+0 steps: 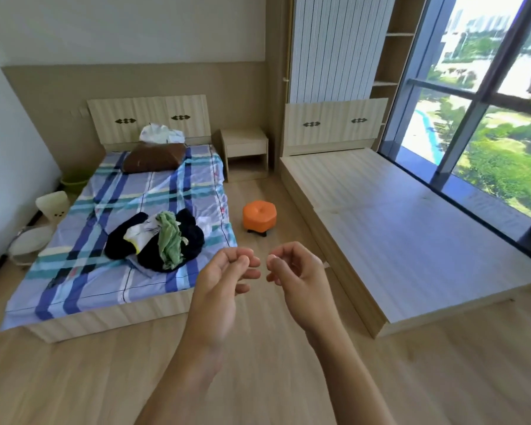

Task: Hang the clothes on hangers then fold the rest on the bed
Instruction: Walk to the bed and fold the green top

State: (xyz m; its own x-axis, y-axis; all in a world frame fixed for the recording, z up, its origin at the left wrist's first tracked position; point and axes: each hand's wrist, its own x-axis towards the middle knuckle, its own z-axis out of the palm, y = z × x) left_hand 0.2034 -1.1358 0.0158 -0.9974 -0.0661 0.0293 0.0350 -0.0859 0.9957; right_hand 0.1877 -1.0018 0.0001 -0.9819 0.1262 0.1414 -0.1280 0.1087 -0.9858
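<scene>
A pile of clothes, black, green and white, lies on the near half of the bed with its blue plaid sheet. No hangers show. My left hand and my right hand are raised side by side over the floor in front of me, to the right of the bed's foot. Both have loosely curled fingers and hold nothing. They are well apart from the clothes.
A brown pillow and a white bundle lie at the bed's head. An orange stool stands on the floor between the beds. A bare wooden bed frame is at right by the window. A nightstand stands at the back.
</scene>
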